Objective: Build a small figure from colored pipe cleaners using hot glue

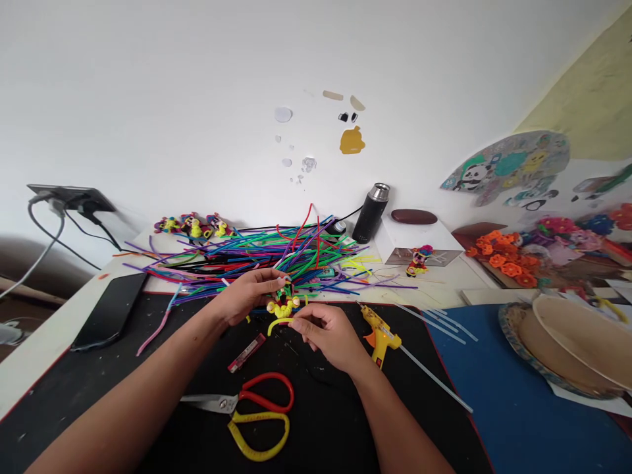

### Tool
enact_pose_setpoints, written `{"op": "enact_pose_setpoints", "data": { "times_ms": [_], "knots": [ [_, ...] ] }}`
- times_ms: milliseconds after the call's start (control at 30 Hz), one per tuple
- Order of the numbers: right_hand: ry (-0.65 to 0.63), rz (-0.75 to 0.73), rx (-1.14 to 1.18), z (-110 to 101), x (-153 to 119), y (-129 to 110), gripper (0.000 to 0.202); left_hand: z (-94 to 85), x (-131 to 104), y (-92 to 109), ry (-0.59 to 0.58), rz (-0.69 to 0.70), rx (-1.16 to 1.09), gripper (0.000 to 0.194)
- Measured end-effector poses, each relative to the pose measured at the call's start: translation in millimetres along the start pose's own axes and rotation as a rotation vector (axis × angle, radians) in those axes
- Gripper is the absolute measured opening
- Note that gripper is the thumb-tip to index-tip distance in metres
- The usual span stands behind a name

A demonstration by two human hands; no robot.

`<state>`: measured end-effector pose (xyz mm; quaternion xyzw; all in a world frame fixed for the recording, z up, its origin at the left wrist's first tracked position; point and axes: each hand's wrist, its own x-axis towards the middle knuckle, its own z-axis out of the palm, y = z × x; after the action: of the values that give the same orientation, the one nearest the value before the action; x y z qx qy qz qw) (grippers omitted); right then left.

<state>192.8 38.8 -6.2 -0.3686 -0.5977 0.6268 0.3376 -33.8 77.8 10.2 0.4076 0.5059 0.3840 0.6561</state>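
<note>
Over the dark mat, my left hand (259, 289) pinches the upper part of a small pipe-cleaner figure (283, 307) with yellow lower parts and a dark green top. My right hand (328, 334) is closed on a yellow pipe cleaner (277, 323), whose curved end sticks out to the left just under the figure. Whether that strip is fastened to the figure I cannot tell. Scissors (237, 409) with one red and one yellow handle lie open below my hands. A small red-and-white packet (246, 353) rests between them and the figure.
Behind my hands spreads a heap of coloured pipe cleaners (247, 253). Right of my hand lie a yellow glue gun (380, 334) and glue sticks (434, 324). A phone (111, 309), finished figures (193, 226), a black flask (370, 214) and a basket (523, 352) stand around.
</note>
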Motion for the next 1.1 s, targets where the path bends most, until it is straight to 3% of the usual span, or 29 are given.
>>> {"op": "enact_pose_setpoints", "data": {
  "times_ms": [600, 1100],
  "knots": [
    [0.065, -0.002, -0.075, -0.3, 1.8, 5.2, 0.029, -4.0, -1.3, 4.9, 0.019, 0.016, -0.081, 0.044],
    [0.062, -0.034, -0.088, -1.4, 2.1, 8.1, 0.05, -1.7, -2.9, 7.3, 0.021, 0.021, -0.134, 0.045]
  ]
}}
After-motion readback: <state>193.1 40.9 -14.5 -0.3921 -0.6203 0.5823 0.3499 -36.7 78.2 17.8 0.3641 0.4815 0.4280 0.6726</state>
